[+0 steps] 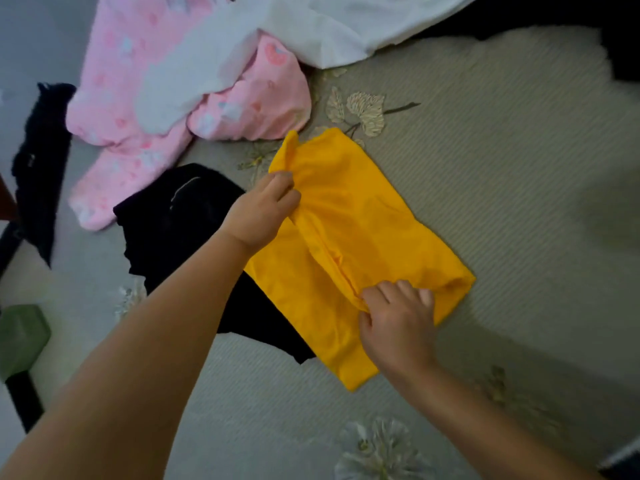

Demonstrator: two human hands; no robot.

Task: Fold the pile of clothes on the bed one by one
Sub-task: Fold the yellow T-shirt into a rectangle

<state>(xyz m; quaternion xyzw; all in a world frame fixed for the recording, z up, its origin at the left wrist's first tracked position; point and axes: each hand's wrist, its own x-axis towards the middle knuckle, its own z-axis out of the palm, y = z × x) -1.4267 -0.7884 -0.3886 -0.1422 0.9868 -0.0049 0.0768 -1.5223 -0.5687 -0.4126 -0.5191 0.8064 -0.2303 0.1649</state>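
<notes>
Yellow garment [349, 244] lies on the bed cover [485, 161], mid-frame, laid diagonally, its left lower edge overlapping a black garment [180, 230]. A raised fold ridge runs along its length, far end to near end. Left hand [263, 211] at the far end of that ridge, fingers curled and pinching a bunch of the cloth, which puckers up above the knuckles. Right hand [398, 317] at the near end, fingers bent down on the fabric, thumb tucked under the ridge edge; reads as a pinch on the same fold, though the fingertips are partly hidden in cloth. Judgement: a lengthwise fold in progress, both ends of the fold line held. Fabric looks thin, light and limp, slightly smooth-surfaced; it wrinkles wherever pinched and will not hold a line by itself, so likely needs holding at both ends of an edge and smoothing flat after laying over. Corners and hems are the best purchase; a mid-panel grab would only bunch it. Some slip against the black garment beneath is possible. Rest of the pile well behind: pink patterned garment [138, 109] with a white garment [277, 32] draped over it, another dark piece [41, 157] at the left edge. All unfolded by the look of them; task appears early
</notes>
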